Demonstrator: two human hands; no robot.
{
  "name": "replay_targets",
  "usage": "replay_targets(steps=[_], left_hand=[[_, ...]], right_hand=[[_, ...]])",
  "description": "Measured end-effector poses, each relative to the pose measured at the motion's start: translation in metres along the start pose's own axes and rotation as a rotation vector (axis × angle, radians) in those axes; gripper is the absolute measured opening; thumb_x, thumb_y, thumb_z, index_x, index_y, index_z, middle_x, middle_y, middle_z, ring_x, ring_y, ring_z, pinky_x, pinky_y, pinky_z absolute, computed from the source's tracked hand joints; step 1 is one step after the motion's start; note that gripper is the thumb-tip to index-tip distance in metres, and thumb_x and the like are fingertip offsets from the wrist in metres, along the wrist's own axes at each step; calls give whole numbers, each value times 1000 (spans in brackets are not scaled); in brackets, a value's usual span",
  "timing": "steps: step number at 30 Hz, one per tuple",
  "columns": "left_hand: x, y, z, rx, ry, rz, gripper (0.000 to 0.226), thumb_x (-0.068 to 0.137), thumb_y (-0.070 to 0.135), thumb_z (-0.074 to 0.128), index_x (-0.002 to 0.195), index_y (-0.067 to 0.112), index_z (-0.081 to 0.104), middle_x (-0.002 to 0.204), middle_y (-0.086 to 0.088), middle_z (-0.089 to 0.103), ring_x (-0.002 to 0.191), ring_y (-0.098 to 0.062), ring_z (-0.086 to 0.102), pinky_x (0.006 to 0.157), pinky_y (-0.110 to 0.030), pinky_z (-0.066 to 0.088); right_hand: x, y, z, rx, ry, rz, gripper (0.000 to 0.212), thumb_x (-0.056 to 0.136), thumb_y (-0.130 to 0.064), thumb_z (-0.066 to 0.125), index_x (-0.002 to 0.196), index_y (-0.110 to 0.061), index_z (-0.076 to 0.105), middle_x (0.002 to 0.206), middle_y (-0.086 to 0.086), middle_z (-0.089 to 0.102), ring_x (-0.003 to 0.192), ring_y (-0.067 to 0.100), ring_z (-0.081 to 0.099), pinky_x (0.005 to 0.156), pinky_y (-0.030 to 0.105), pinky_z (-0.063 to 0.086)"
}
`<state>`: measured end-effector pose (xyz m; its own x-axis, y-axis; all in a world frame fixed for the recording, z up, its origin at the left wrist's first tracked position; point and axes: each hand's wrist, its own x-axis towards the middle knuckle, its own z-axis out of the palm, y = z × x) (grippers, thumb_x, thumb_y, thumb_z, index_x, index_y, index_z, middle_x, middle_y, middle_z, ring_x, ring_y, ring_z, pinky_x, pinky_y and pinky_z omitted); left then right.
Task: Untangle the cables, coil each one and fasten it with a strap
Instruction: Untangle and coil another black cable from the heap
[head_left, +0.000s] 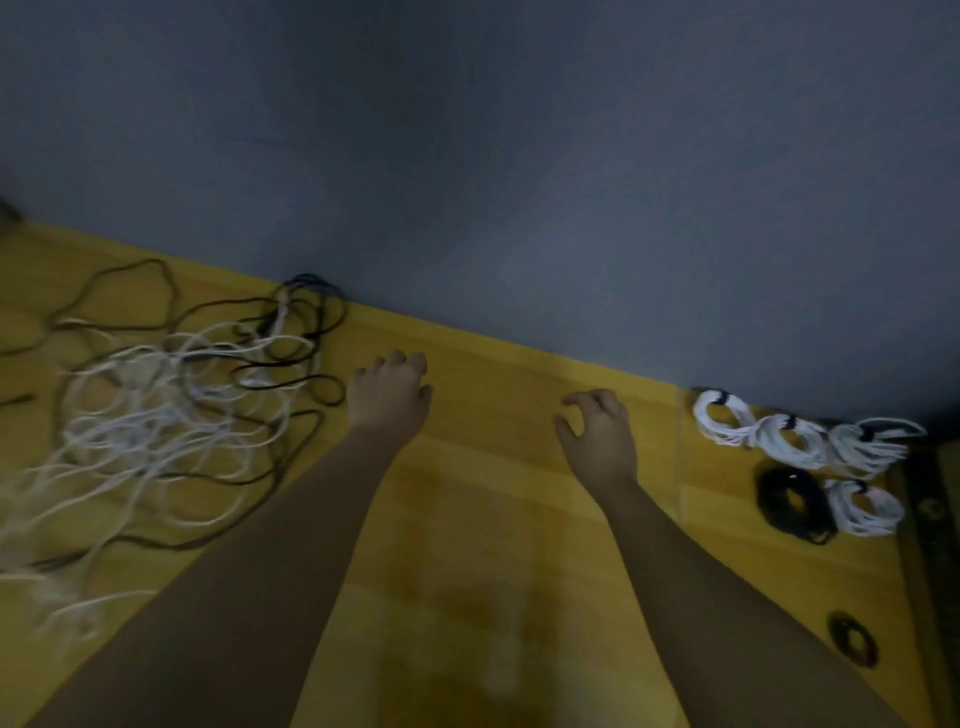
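The tangle of cables (171, 415) sits on the left of the yellow table (493, 519), white and dark strands looped through each other, loops reaching the back edge and running out of view at the left. I read my left hand (389, 397) as just beside its right fringe, fingers loosely curled, nothing in them. My right hand (600, 436) hovers mid-table, thumb and fingers slightly apart, also empty.

Finished work is on the right: four white coils (789, 441) and one black coil (792, 504), each apparently with a dark strap, bunched near the back right corner. A small dark ring (854, 644), possibly a spare strap, lies alone nearer me; too blurred to be sure.

Risks as I judge them: pulling a dark strand from the fringe could tighten the knot instead of freeing it, since the whites cross over it in many places. Dragging hard could also sweep loops off the left side, where the pile already runs past the frame. A wide right-hand swing could knock the stacked coils toward the dark border at the table's right edge.

Open room: the bare strip between both hands and down toward me is good for coiling. The grey wall (519, 156) closes the back edge, so no room there.
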<state>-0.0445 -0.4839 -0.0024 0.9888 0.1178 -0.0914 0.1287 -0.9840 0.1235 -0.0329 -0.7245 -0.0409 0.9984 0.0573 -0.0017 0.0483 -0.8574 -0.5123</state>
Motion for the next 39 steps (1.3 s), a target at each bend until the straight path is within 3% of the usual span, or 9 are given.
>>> replay_targets(steps=[9, 15, 20, 24, 29, 39], left_hand=[[-6, -239, -79, 77, 34, -116, 35, 98, 35, 46, 128, 16, 49, 128, -7, 54, 118, -30, 51, 91, -43, 43], [28, -339, -107, 114, 70, -129, 34, 98, 34, 46, 128, 16, 48, 128, -6, 53, 120, -28, 49, 92, -41, 41], [59, -374, -96, 90, 21, -125, 36, 98, 34, 47, 130, 17, 46, 133, -6, 49, 124, -28, 47, 95, -41, 41], [76, -378, -75, 56, -38, -128, 39, 98, 34, 49, 132, 16, 44, 134, -8, 48, 123, -29, 47, 95, -42, 42], [87, -402, -54, 13, -88, -184, 36, 98, 34, 48, 130, 17, 45, 130, -6, 49, 122, -28, 47, 95, -42, 41], [90, -527, -22, -47, -148, -313, 36, 98, 33, 49, 130, 18, 46, 129, -6, 49, 120, -28, 48, 94, -42, 44]], right_hand=[[11, -244, 109, 8, -75, -169, 29, 97, -28, 53, 124, -16, 57, 125, 3, 46, 120, 21, 43, 86, 33, 45], [59, -346, 163, 7, -108, -235, 36, 98, -28, 52, 130, -15, 54, 132, 6, 44, 122, 25, 44, 89, 36, 45], [93, -375, 197, -36, -167, -159, 39, 100, -26, 46, 137, -15, 48, 144, 5, 40, 131, 25, 37, 95, 38, 43], [111, -382, 227, -28, -253, -273, 42, 102, -21, 40, 143, -10, 43, 151, 9, 34, 136, 28, 34, 106, 42, 37], [135, -401, 266, -119, -396, -371, 45, 102, -24, 42, 145, -13, 38, 154, 7, 30, 139, 28, 30, 109, 42, 36], [129, -474, 348, -62, -531, -430, 46, 101, -22, 45, 146, -15, 37, 154, 8, 28, 139, 29, 27, 109, 43, 35]])
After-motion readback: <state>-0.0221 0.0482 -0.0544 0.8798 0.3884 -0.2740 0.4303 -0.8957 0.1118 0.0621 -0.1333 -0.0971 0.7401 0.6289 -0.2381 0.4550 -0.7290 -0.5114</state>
